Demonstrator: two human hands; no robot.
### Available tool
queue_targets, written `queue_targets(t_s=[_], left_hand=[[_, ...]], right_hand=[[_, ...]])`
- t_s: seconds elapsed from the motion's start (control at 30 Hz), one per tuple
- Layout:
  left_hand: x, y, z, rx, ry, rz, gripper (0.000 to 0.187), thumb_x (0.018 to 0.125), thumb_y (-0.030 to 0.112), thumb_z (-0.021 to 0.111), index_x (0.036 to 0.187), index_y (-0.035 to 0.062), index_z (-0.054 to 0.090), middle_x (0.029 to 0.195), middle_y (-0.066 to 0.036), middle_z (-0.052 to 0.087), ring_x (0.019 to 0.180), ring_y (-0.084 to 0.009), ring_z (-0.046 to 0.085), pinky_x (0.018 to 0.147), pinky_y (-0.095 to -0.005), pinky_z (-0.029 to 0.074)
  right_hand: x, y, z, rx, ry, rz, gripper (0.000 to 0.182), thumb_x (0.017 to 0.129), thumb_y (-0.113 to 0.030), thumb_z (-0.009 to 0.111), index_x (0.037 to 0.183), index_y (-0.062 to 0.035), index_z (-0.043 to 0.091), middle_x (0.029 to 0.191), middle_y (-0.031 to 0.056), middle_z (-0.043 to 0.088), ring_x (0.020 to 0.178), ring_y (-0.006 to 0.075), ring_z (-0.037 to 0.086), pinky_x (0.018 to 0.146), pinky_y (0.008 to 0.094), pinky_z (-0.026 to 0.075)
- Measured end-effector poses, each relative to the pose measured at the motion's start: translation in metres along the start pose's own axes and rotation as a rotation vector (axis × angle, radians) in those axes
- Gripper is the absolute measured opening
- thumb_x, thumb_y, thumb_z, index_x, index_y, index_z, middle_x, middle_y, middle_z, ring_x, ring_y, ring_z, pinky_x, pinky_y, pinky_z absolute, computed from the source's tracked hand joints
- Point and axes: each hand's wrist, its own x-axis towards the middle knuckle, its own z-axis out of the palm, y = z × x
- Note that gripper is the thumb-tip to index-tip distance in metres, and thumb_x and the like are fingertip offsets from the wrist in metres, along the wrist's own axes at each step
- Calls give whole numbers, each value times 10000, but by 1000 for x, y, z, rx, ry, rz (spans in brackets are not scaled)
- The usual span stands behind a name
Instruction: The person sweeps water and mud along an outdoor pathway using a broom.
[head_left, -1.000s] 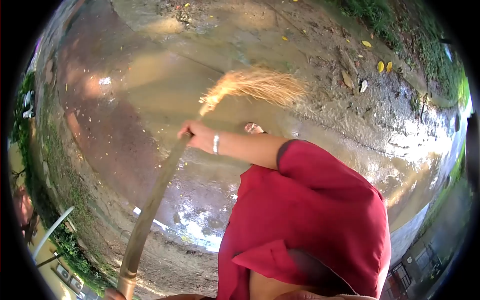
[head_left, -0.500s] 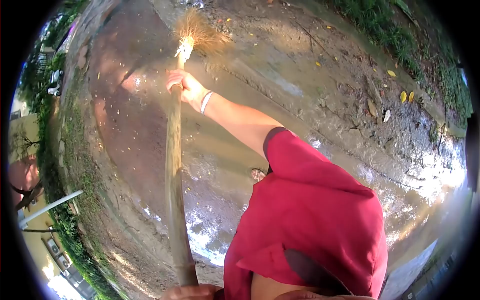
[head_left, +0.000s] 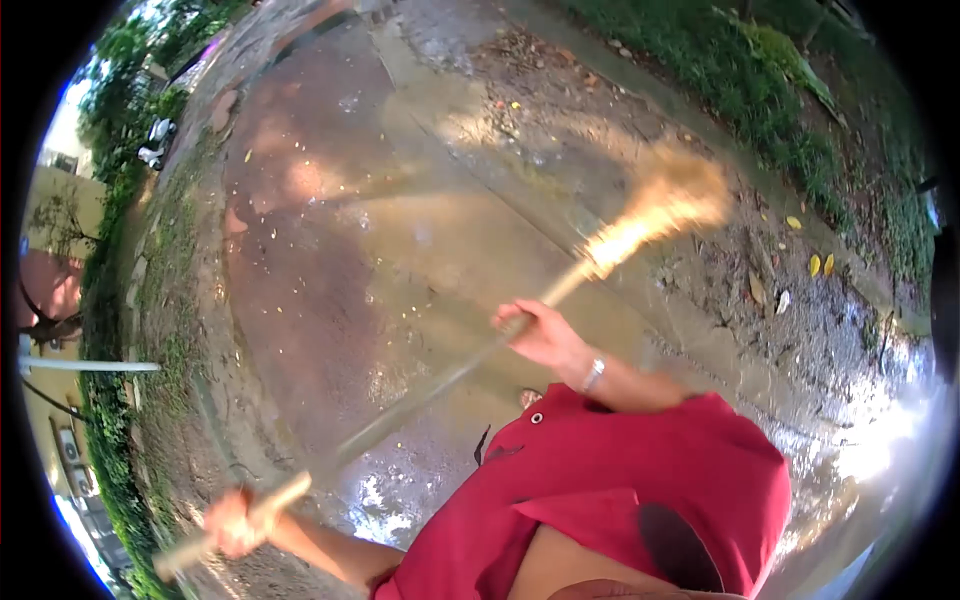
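A broom (head_left: 420,398) with a long wooden handle slants from lower left to upper right. Its bristle head (head_left: 675,200), smeared by motion, is over the muddy strip on the right. My right hand (head_left: 545,335), with a band at the wrist, grips the handle a short way below the bristles. Lower down, my left hand (head_left: 235,525) is closed around the handle near its other end, slightly blurred. Whether the bristles touch the ground cannot be made out.
Wet, muddy pavement (head_left: 300,330) with shallow water lies in front of me. Grass (head_left: 720,90) and fallen yellow leaves (head_left: 815,265) border it at right. On the left are a hedge (head_left: 110,430), a pale pole (head_left: 110,366) and a building (head_left: 55,205).
The broom head has swung from the top middle to the right. My right hand has moved right and closer to me, while my left hand has moved left and up into fuller view.
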Motion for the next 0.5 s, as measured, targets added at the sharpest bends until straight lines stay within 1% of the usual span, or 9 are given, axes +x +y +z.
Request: queue_targets(t_s=[0.07, 0.1, 0.17, 0.2, 0.23, 0.27, 0.3, 0.4, 0.5], left_hand=[[-17, -88, 25, 425, -27, 106, 93, 655, 59, 458, 717, 17, 403, 496, -39, 353, 402, -146, 340, 389, -280, 326], [-28, -121, 48, 153, -40, -180, 88, 663, 82, 462, 703, 33, 401, 509, -40, 357, 439, -150, 359, 437, -297, 347], [-51, -187, 95, -470, 217, -743, 97, 680, 128, 470, 675, 65, 396, 535, -43, 365, 512, -156, 396, 534, -330, 389], [-66, -230, 112, -676, 66, -878, 95, 684, 130, 471, 662, 78, 395, 576, -49, 400, 520, -171, 408, 611, -351, 421], [-80, -259, 146, -602, 49, -1008, 57, 692, 114, 471, 671, 71, 440, 612, -63, 446, 551, -187, 438, 662, -379, 442], [-90, -278, 198, -705, 72, -1116, 45, 706, 101, 477, 705, 58, 491, 627, -73, 481, 585, -193, 467, 727, -406, 440], [-113, -307, 226, -883, 70, -1234, 57, 713, 80, 487, 754, 58, 519, 651, -77, 503, 619, -202, 493, 762, -415, 424], [-170, -339, 342, -910, -172, -1425, 71, 688, -12, 483, 678, 58, 492, 641, -57, 487, 659, -188, 499, 806, -383, 402], [-224, -325, 416, -788, -606, -1351, 140, 776, 3, 506, 675, 60, 427, 700, -37, 489, 793, -164, 524, 857, -333, 365]], right_hand=[[-24, -20, -61, 0, 42, -76, 114, 745, -111, 540, 811, -21, 518, 852, 77, 545, 857, 225, 485, 793, 360, 372], [-39, -35, -86, 39, 156, -115, 125, 751, -120, 535, 828, -26, 506, 815, 70, 537, 841, 221, 485, 802, 376, 369], [-76, -75, -124, 17, 402, -204, 75, 721, -81, 536, 780, -46, 505, 795, 76, 532, 796, 215, 494, 797, 392, 379], [-94, -92, -126, 23, 510, -366, 77, 697, -57, 545, 767, -49, 513, 757, 70, 535, 742, 205, 507, 767, 377, 388], [-111, -125, -173, 19, 531, -436, 66, 688, -45, 550, 745, -47, 516, 719, 60, 538, 703, 188, 513, 753, 356, 393], [-136, -143, -167, -44, 630, -563, 75, 676, -36, 556, 739, -42, 515, 698, 58, 539, 693, 173, 516, 728, 339, 405], [-157, -177, -223, 199, 468, -696, 83, 682, -41, 552, 751, -20, 511, 709, 70, 543, 682, 194, 517, 740, 339, 410], [-225, -244, -293, 323, 482, -980, 178, 775, -131, 485, 816, 41, 500, 764, 122, 555, 672, 221, 534, 717, 329, 470], [-266, -263, -333, 357, 781, -1134, 237, 825, -174, 393, 828, 46, 480, 746, 118, 540, 664, 217, 534, 699, 334, 482]])
